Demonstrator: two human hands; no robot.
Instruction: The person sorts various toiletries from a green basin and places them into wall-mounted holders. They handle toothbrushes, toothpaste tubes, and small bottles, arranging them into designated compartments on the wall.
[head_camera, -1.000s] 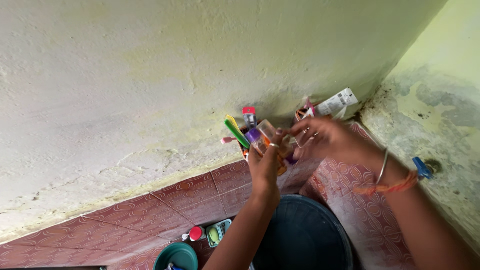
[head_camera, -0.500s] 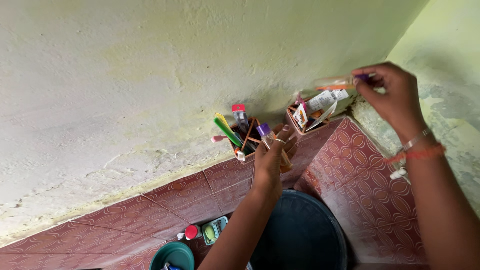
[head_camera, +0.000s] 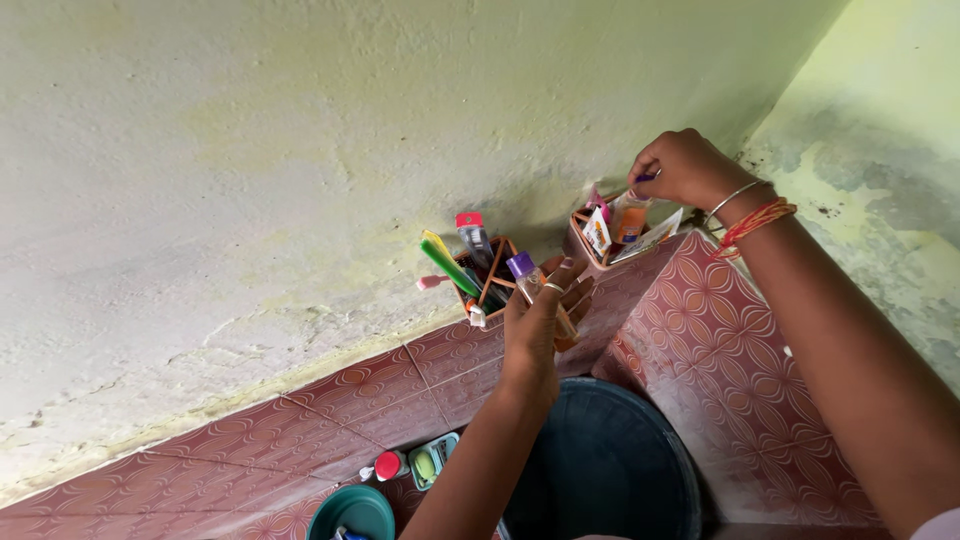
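**Two hands busy at the wall racks, a small bottle in each**

The person is standing over a dark round bucket in the corner, reaching up to two small orange racks fixed where the pale plaster meets the patterned red tiles.

The left hand is gripping a small clear bottle with a purple cap. The fingers are curling around the bottle's lower body from the right, a ring showing on one of them, while the capped end is sticking up past the fingertips. It is being held right against the front of the nearer rack, which is bristling with a green and yellow toothbrush, a red-capped tube and other bits.

The right hand, bangles and an orange thread at the wrist, is clenching over the top of the corner rack. Its fingertips are pinching the purple-capped end of an orange-filled bottle, which is hanging straight below the fingers and dipping down among the white packets standing in that rack.

Down on the floor, a teal bowl and a red-capped bottle are lying near the tiled wall.
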